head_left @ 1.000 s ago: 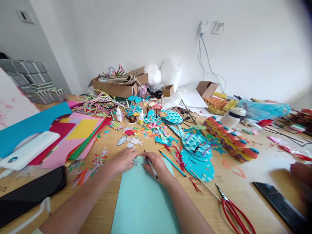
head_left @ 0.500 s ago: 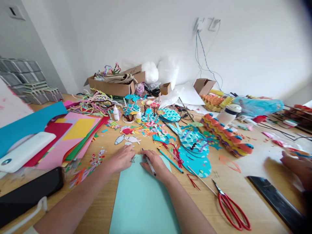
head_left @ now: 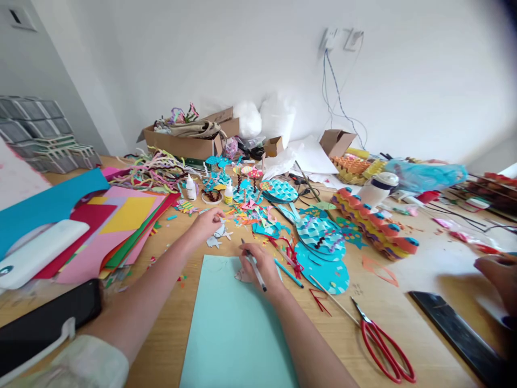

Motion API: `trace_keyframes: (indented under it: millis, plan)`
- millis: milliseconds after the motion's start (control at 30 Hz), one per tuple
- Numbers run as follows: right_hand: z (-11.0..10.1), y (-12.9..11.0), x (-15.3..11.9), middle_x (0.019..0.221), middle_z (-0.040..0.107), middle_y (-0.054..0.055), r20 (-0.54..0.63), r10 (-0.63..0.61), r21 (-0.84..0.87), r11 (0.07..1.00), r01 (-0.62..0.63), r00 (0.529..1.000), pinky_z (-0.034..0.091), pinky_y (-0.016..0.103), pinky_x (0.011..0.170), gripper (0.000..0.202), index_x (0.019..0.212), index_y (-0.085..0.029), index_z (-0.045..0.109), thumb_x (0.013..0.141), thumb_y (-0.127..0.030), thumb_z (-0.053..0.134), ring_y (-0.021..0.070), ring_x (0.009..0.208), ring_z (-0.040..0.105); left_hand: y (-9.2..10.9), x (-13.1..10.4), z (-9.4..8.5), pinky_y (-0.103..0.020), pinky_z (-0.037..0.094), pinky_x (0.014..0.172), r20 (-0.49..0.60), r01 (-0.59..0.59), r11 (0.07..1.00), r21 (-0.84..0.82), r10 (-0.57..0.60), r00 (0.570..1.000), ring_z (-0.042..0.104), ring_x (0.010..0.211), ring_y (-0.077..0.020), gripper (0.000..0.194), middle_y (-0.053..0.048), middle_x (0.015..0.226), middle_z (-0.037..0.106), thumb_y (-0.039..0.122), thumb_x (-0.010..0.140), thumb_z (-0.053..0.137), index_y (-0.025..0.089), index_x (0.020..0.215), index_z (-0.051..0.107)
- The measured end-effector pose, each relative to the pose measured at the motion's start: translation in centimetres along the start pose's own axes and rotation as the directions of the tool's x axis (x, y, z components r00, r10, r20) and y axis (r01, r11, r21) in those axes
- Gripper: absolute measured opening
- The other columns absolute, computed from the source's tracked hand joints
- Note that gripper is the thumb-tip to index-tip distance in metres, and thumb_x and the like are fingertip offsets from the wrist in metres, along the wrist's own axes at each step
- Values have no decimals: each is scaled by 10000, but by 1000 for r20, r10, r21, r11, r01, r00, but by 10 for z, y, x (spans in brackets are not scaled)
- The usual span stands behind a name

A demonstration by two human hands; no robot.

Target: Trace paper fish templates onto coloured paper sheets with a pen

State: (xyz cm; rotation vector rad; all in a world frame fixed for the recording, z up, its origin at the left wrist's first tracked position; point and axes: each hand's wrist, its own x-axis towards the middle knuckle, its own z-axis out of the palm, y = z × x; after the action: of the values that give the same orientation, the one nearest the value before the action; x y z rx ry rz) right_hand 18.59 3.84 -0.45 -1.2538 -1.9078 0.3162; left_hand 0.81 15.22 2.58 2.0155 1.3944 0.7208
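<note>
My right hand (head_left: 260,267) grips a pen (head_left: 256,272) and rests at the top of a light teal sheet of paper (head_left: 234,334). Under its fingertips, a small grey paper fish (head_left: 242,276) lies on the sheet, partly covered by the hand. Faint outlines show on the sheet's upper left. My left hand (head_left: 207,223) hovers beyond the sheet with bent fingers drawn together. Whether anything is between them is hidden. Close by its fingers lie pale paper fish cutouts (head_left: 220,231). A blue pen (head_left: 288,273) lies right of my right hand.
Red-handled scissors (head_left: 383,345) and a wooden stick (head_left: 335,300) lie at the right. Coloured sheets (head_left: 89,237) and a black phone (head_left: 52,323) are on the left. Glue bottles (head_left: 191,187) stand behind. Another person's hand (head_left: 498,277) is at the far right.
My left hand has moved off the sheet, away from me, to the paper fish cutouts. My right hand has shifted slightly right with the pen, and a paper fish now shows beside it.
</note>
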Motion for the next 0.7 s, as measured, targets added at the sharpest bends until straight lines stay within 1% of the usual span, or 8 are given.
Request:
trace_keyframes:
  millis: [67,167,300,400,467,500,600,700]
  plan:
    - [-3,2,2,821,641,70,-113,37,-24,999,-40,993,471,283,732,194,940,-160,594,809,-186,454,178,784,599,2,8,18,-180,357,485,1,-5,999,-35,5,1000,489,515,-102,300,79,544,471,55,638,455,167,899,552]
    - [-6,7,3,844,650,71,-199,81,-69,993,-96,977,482,293,724,205,934,-170,606,812,-197,444,188,792,609,6,18,41,-179,363,481,18,-12,999,-43,13,1000,488,505,-100,320,81,530,469,35,630,480,164,910,570]
    - [-4,15,4,829,665,68,-192,95,-109,987,-117,977,491,310,709,229,908,-166,629,781,-183,439,199,777,620,12,23,56,-204,403,523,60,-38,999,10,37,997,527,551,-120,348,51,580,535,15,633,493,161,933,591]
    - [-2,21,4,827,668,60,-153,118,-113,984,-136,981,489,293,707,236,897,-173,632,763,-167,439,193,780,624,19,19,48,-238,438,680,68,-103,992,70,99,993,569,782,-156,368,-15,812,623,12,636,510,177,955,595]
    - [-2,23,5,835,669,59,-135,145,-115,980,-161,980,487,293,710,236,899,-177,629,754,-158,444,195,786,622,22,9,37,-264,424,766,70,-145,983,115,138,988,545,902,-178,347,-38,935,623,40,660,515,187,964,594]
    - [-2,23,5,846,669,63,-127,160,-114,978,-174,979,486,297,716,238,905,-176,626,752,-152,446,198,792,621,24,3,30,-272,422,768,80,-157,978,137,147,986,547,888,-181,305,-38,915,623,62,687,499,182,950,596]
    - [-4,22,6,842,666,64,-68,191,-108,974,-198,979,481,296,721,253,925,-169,618,736,-124,457,193,784,622,27,-26,16,-252,425,683,188,-197,963,182,162,969,559,701,-155,197,0,715,614,108,741,454,183,823,616]
    - [-12,14,6,755,660,25,64,189,-93,979,-183,980,476,253,653,248,919,-173,620,709,-105,507,163,690,621,28,-65,14,-250,418,684,314,-257,945,203,185,931,570,713,-161,210,-4,711,623,107,762,434,191,751,626]
